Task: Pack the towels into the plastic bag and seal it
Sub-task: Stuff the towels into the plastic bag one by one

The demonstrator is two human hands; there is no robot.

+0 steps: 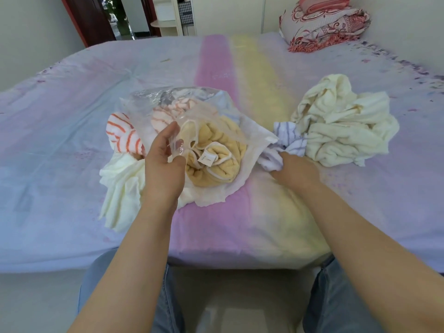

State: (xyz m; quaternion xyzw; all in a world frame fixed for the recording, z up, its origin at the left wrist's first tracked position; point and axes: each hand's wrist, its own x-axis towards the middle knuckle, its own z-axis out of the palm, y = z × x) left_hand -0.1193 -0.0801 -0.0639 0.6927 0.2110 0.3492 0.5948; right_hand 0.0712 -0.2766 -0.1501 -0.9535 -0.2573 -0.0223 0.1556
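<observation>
hands work at the near edge of a bed spread with a pastel lilac, pink and yellow sheet (72, 131). the left hand (163, 159) pinches the open rim of a clear, crinkled plastic bag (153, 104) between thumb and curled fingers, holding the mouth up toward the person. inside the mouth sits a rolled mustard-yellow towel with white piping and a small white label (216, 162), and deeper in the bag a white towel with orange-pink stripes (173, 111) shows through the film. the bag lies on the sheet just left of the pink and yellow bands, its closed end pointing away.

the right hand (292, 168) has its fingers closed around a bunched white towel with lilac stripes (286, 140), which lies on the sheet between the bag and a crumpled cream towel (341, 123) heaped to the right; the striped one touches the cream heap. left of the bag, partly outside it, bulges a white towel with bold orange stripes (122, 133), and below that a pale cream towel (122, 188) trails toward the bed's edge. a thin white cloth (249, 150) lies spread under the yellow towel.

far back on the bed rests a folded red-and-white patterned quilt (324, 27). blue denim trouser legs (341, 304) show at the bottom.
</observation>
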